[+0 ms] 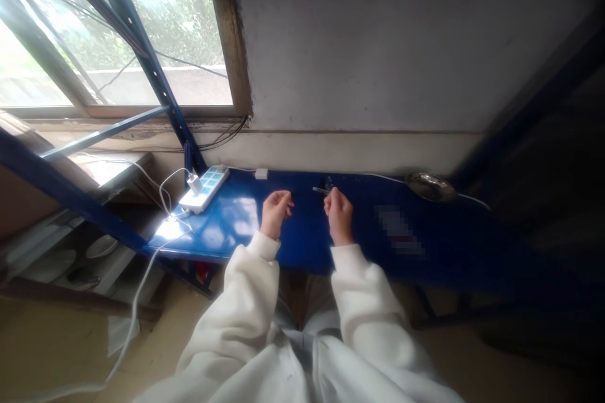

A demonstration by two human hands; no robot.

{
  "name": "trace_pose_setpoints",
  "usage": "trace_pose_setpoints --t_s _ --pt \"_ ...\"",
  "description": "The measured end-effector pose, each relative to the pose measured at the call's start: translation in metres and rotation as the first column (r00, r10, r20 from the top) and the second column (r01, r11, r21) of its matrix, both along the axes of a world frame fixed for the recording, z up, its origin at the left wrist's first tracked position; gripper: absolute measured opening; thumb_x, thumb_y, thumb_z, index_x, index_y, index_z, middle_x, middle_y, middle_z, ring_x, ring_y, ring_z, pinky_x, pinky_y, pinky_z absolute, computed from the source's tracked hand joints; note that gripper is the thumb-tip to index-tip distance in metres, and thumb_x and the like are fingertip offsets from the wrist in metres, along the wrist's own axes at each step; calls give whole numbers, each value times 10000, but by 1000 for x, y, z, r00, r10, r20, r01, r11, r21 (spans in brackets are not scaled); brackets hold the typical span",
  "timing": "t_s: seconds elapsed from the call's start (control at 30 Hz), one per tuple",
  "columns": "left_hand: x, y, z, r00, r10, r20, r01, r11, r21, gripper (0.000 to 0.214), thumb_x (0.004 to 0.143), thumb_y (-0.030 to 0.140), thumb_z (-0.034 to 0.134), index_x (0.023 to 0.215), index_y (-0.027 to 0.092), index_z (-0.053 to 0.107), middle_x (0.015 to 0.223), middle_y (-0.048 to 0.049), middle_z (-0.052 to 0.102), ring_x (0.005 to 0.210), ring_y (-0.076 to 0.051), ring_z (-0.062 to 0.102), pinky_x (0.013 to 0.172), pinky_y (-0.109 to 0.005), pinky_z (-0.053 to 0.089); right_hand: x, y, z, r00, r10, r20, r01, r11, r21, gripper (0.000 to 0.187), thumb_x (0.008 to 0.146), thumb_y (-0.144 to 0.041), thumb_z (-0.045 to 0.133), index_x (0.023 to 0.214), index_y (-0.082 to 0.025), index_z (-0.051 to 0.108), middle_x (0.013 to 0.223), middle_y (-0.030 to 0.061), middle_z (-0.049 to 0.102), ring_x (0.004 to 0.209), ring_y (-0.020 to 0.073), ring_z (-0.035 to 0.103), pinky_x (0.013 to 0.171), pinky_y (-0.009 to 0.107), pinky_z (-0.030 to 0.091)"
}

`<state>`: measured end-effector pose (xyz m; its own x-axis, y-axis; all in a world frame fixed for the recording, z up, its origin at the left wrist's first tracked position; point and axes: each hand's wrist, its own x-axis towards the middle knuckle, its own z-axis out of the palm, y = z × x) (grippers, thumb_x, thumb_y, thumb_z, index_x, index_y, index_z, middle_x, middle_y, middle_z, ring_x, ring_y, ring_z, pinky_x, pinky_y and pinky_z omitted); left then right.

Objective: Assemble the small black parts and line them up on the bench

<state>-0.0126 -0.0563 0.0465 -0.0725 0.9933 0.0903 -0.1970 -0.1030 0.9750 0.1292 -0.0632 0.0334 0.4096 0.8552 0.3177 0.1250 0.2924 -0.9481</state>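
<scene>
Pinching a thin, light, stiff-looking metal piece (321,190) at its near end with my right hand (339,214) above the blue table (227,227), my left hand (275,211) curled, holding nothing I can make out

A smeared patch (399,232) blots the bench (236,227); the thin item (321,189) at the right hand (338,214) is too small to identify.
</scene>
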Motion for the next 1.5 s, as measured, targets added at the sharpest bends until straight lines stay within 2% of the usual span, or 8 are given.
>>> trace_pose_setpoints --t_s 0.17,0.5,0.63,0.8,0.9,1.1,1.3,1.5 --pt "4 -3 1 986 -158 -50 160 987 24 363 679 422 662 842 107 585 661 -35 633 419 -47 490 383 -164 337 -3 2 -3 983 180 27 -180 983 30 362 787 -538 466 816 -184 536 672 -9 537 512 83 459 499 221 392" --pt "4 -1 -7 982 -175 -73 175 984 1 384 626 389 713 839 98 579 633 -24 622 441 -56 508 411 -173 380 -3 5 -15 902 387 193 -367 921 -131 306 759 -473 521 811 -176 573 763 31 627 622 129 561 606 276 459" --pt "9 7 -14 976 -156 -152 160 987 12 334 625 348 716 797 92 587 607 -26 610 494 -82 540 444 -189 431 8 10 -17 903 293 315 -265 955 -130 261 727 -417 549 766 -168 618 766 43 648 712 158 591 685 297 465" --pt "25 30 -26 934 -95 -344 119 992 51 260 656 311 688 788 100 612 618 -24 610 486 -83 529 450 -197 429 35 17 -13 946 104 306 -58 986 -153 234 684 -371 568 744 -151 623 723 61 667 683 171 613 660 286 469" --pt "37 43 -38 870 -69 -489 99 994 35 220 654 287 688 775 111 636 627 -21 613 514 -88 536 498 -203 432 56 20 -13 932 37 362 58 967 -249 164 666 -306 565 712 -158 618 664 52 667 643 168 619 631 269 465" --pt "60 51 -64 757 -76 -649 65 997 -41 174 659 247 685 777 123 656 703 -40 644 615 -112 564 587 -222 430 81 20 -38 856 91 508 163 886 -435 60 633 -217 564 642 -171 601 659 45 672 635 164 623 613 245 450" --pt "76 52 -75 729 -31 -684 52 999 11 209 699 301 649 830 139 657 754 -41 654 649 -121 572 606 -225 424 74 27 -66 820 59 569 182 917 -356 108 682 -249 546 706 -171 616 728 50 671 705 165 620 657 248 446" --pt "83 57 -75 642 1 -767 22 1000 20 203 734 303 620 883 169 651 807 -37 659 710 -131 578 645 -228 421 66 38 -77 786 4 618 213 937 -277 157 725 -284 524 767 -174 628 728 44 659 686 161 597 667 258 429"
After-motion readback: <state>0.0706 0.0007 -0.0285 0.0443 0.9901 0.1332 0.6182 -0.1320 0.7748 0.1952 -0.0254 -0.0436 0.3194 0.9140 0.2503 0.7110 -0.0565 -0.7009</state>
